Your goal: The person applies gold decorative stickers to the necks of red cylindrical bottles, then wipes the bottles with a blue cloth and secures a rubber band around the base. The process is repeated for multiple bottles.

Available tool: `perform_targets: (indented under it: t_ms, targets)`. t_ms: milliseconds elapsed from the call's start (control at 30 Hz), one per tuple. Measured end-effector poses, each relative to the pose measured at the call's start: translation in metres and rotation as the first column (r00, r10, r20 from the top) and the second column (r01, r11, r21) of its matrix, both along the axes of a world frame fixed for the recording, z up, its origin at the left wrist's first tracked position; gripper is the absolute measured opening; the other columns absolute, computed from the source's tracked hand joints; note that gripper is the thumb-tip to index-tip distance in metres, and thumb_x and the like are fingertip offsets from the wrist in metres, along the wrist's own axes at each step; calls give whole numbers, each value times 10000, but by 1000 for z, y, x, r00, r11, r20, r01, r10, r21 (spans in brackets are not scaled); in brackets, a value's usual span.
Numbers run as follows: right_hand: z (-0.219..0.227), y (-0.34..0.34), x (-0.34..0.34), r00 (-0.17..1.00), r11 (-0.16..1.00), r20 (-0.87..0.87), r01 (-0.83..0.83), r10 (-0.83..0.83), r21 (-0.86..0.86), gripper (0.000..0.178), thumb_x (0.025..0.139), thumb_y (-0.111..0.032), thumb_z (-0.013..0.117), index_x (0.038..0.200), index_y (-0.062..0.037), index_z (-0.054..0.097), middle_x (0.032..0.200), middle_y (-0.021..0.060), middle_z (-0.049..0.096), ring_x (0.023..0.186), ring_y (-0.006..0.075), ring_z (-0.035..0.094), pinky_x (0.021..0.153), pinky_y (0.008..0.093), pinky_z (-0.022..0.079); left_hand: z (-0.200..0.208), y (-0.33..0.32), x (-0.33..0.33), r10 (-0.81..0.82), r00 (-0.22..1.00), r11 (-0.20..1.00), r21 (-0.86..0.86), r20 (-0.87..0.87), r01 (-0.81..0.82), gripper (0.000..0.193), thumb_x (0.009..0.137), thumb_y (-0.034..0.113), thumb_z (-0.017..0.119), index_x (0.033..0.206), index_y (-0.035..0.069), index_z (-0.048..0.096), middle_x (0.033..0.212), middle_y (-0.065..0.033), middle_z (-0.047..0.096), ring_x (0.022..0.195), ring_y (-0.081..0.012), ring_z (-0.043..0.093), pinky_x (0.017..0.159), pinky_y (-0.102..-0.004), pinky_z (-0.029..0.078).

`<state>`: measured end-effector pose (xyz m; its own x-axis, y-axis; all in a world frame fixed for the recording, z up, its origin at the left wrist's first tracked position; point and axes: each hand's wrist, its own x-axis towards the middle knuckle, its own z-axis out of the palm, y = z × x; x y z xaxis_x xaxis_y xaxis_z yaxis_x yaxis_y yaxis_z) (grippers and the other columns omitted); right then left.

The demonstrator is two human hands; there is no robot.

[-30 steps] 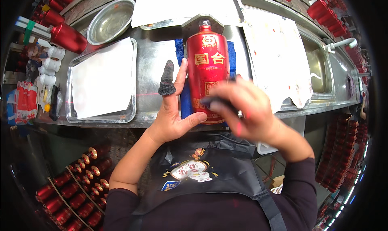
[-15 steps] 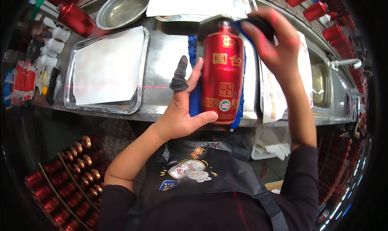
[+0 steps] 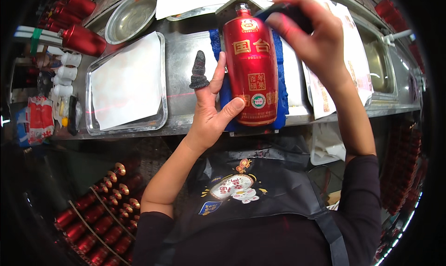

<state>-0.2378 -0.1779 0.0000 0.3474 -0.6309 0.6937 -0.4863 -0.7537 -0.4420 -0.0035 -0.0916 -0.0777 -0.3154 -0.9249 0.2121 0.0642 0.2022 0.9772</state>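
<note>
A red bottle point(image 3: 251, 82) with gold print and a silver neck lies on a blue cloth point(image 3: 280, 56), its neck pointing away from me. Against its left side rests my left hand point(image 3: 211, 110), thumb on the bottle's lower front, the visible fingers stretched out. A black knitted finger sleeve point(image 3: 199, 70) covers one of them. By the bottle's upper right shoulder, my right hand point(image 3: 320, 38) grips a dark pad with a blue edge point(image 3: 292, 16); its exact kind is unclear. The pad's blue edge appears to meet the bottle's shoulder.
On the steel counter point(image 3: 186, 61) stand a metal tray point(image 3: 163, 112) with white paper and a round metal basin point(image 3: 111, 31). Paper sheets point(image 3: 320, 87) lie at right, before a sink point(image 3: 378, 61). Red bottles point(image 3: 83, 40) are at far left; several more point(image 3: 102, 222) fill a rack below.
The bottle and both hands appear higher in the picture as the whole view has shifted. The dark pad has moved nearer the bottle's shoulder. My left hand keeps its place beside the bottle.
</note>
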Motion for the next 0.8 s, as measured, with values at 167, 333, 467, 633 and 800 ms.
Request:
perform_targets:
  t_ms: [167,333,467,633,800]
  targets:
    - [-6,5,6,920,898,102,337,-377,284,181,969,-171,693,1082,-32,671,940,112,754,843,191,709,803,256,560,-12,-6,5,-79,997,997,-16,4,79,852,1018,240,630,1623,46,62,1692,-149,182,1549,-238,178,1247,-418,139]
    - [-14,70,35,967,893,-172,-240,187,-380,159,720,-80,808,849,-106,719,772,25,535,763,219,591,636,371,519,-28,3,16,50,998,991,-128,24,-47,740,1054,199,540,1591,103,39,1690,-178,172,1568,-301,140,1248,-457,124]
    - [-40,100,29,908,882,-163,-416,387,-222,146,709,-77,804,829,-79,721,693,-2,449,718,209,574,575,321,492,-27,13,18,48,996,998,-47,-74,-52,760,1029,127,527,1594,120,20,1692,-199,139,1574,-320,102,1250,-476,78]
    - [-50,110,17,940,918,-111,-338,322,-208,352,673,-72,791,1025,-88,768,748,9,558,747,220,616,638,328,518,3,15,25,-83,981,994,-51,174,93,1019,845,56,602,1607,54,-75,1696,-217,92,1579,-308,59,1256,-465,53]
    - [-19,47,28,973,970,227,-20,-37,244,204,844,-10,752,1035,-6,681,946,91,731,819,171,692,736,295,557,16,16,-3,80,866,947,-310,493,89,1195,716,144,802,1610,-34,30,1620,-243,278,1492,-311,324,1212,-422,260]
